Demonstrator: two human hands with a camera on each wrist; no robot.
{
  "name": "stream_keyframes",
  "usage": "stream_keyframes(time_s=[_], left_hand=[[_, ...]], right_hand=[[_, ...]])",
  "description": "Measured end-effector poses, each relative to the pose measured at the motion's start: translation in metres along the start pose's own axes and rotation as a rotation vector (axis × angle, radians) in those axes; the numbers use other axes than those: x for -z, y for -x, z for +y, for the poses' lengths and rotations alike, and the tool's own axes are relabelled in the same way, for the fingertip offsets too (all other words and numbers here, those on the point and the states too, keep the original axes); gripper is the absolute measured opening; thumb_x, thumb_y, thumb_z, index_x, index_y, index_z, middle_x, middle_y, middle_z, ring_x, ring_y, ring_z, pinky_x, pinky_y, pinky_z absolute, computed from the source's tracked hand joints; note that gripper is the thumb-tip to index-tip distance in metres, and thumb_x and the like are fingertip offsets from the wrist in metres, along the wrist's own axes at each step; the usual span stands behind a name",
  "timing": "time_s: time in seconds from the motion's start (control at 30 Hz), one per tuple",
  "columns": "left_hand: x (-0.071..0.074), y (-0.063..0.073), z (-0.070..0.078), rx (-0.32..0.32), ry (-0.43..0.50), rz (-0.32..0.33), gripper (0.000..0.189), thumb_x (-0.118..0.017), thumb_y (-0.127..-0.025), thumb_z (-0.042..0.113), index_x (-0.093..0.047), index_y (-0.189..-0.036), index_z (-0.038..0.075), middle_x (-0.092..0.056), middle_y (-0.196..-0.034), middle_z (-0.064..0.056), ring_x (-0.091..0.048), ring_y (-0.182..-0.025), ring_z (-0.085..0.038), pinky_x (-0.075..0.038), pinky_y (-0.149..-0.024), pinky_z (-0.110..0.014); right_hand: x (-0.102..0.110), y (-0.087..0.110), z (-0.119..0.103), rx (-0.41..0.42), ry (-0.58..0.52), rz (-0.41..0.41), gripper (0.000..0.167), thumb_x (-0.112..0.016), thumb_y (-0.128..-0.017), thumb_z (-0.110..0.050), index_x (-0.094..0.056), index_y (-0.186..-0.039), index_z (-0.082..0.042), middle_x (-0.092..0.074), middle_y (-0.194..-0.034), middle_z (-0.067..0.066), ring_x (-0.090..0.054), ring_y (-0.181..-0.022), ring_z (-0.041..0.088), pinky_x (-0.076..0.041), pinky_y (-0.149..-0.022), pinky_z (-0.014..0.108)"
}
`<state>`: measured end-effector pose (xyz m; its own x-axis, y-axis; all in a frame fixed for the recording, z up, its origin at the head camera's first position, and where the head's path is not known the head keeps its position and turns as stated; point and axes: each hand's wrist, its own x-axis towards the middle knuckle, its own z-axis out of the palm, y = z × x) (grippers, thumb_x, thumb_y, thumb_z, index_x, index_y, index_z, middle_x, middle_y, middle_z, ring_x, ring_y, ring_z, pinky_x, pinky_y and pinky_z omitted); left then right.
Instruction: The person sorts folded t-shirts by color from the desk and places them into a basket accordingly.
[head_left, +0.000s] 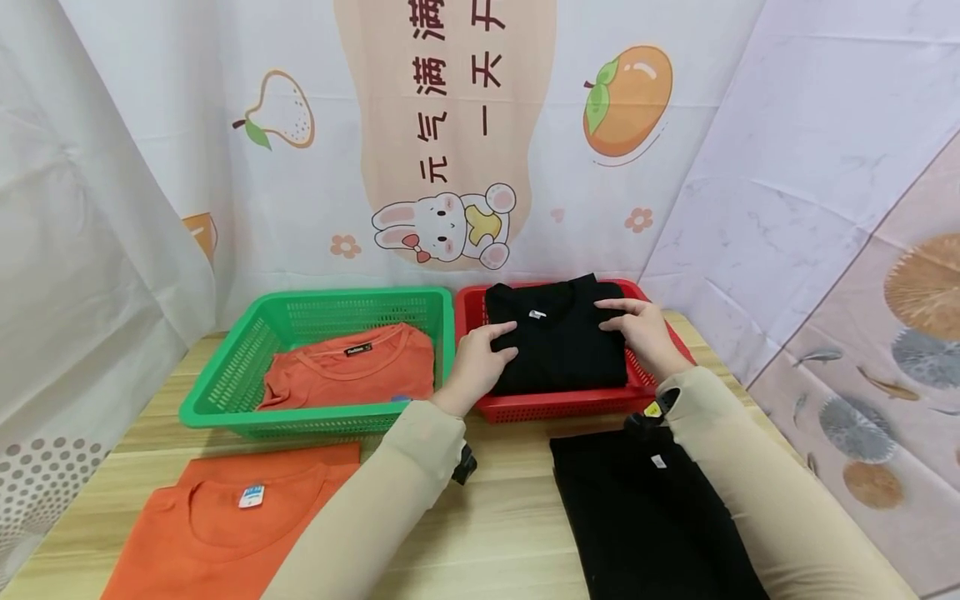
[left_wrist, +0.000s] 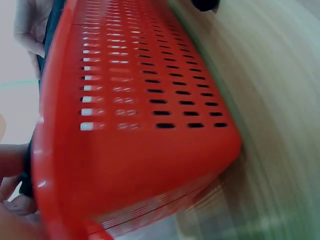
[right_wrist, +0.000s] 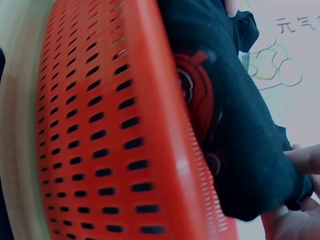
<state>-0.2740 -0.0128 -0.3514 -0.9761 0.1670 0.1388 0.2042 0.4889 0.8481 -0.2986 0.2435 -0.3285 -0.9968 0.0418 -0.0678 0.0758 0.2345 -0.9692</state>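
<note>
Black T-shirt in red basket, near far edge of table; left hand and right hand pinch opposite sides, fingers slightly parted around cloth; uneven release could loosen folds, misalign collar.

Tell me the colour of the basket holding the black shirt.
The basket is red; it shows best in the head view.

One green basket, one red basket; two orange shirts, two black shirts; one left hand, one right hand; one printed rabbit, two printed flowers.
</note>
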Motion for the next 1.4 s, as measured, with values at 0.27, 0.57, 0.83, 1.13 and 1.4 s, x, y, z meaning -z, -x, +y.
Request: stream_keyframes(time_s=[0.27, 0.57, 0.83, 1.13, 1.4], left_hand=[[-0.011, -0.001, -0.007, -0.030, -0.137, 0.036, 0.041, -0.064, -0.096, 0.010, -0.061, -0.137, 0.015, -0.056, -0.144, -0.010, -0.056, -0.122, -0.024, -0.050, -0.076, -0.031], [-0.013, 0.000, -0.006, -0.034, -0.198, 0.035, 0.041, -0.064, -0.096, 0.012, -0.061, -0.137, 0.014, -0.057, -0.142, -0.012, -0.048, -0.136, -0.031, -0.044, -0.109, -0.046], [-0.014, -0.002, -0.005, -0.047, -0.252, 0.043, 0.045, -0.064, -0.096, 0.008, -0.058, -0.140, 0.013, -0.059, -0.140, -0.012, -0.052, -0.126, -0.032, -0.049, -0.102, -0.042], [-0.012, 0.000, -0.010, -0.104, -0.292, 0.126, 0.033, -0.063, -0.096, 0.008, -0.068, -0.128, 0.011, -0.065, -0.132, -0.009, -0.058, -0.112, -0.031, -0.048, -0.093, -0.040], [-0.012, 0.010, -0.007, -0.112, -0.132, 0.122, 0.032, -0.062, -0.097, 0.011, -0.067, -0.128, 0.013, -0.066, -0.127, -0.011, -0.061, -0.108, -0.028, -0.053, -0.088, -0.042]], right_hand=[[-0.004, -0.007, 0.019, 0.024, 0.119, 0.104, 0.044, -0.061, -0.094, -0.004, -0.058, -0.137, -0.004, -0.060, -0.125, 0.009, -0.052, -0.110, 0.018, -0.051, -0.085, 0.023], [-0.012, -0.009, 0.027, 0.040, 0.045, 0.197, 0.042, -0.062, -0.095, -0.003, -0.058, -0.136, -0.001, -0.047, -0.149, 0.016, -0.039, -0.134, 0.024, -0.040, -0.113, 0.041], [-0.012, -0.006, 0.028, 0.021, 0.087, 0.240, 0.040, -0.063, -0.096, -0.010, -0.060, -0.136, -0.006, -0.052, -0.144, 0.015, -0.045, -0.130, 0.026, -0.046, -0.105, 0.037], [-0.001, -0.001, 0.033, 0.006, 0.114, 0.172, 0.043, -0.053, -0.101, -0.005, -0.049, -0.143, -0.001, -0.048, -0.143, 0.022, -0.064, -0.113, 0.027, -0.051, -0.097, 0.036], [0.003, 0.011, 0.030, 0.087, 0.055, 0.114, 0.042, -0.052, -0.101, -0.008, -0.048, -0.141, 0.003, -0.052, -0.137, 0.025, -0.064, -0.086, -0.001, -0.054, -0.091, 0.025]])
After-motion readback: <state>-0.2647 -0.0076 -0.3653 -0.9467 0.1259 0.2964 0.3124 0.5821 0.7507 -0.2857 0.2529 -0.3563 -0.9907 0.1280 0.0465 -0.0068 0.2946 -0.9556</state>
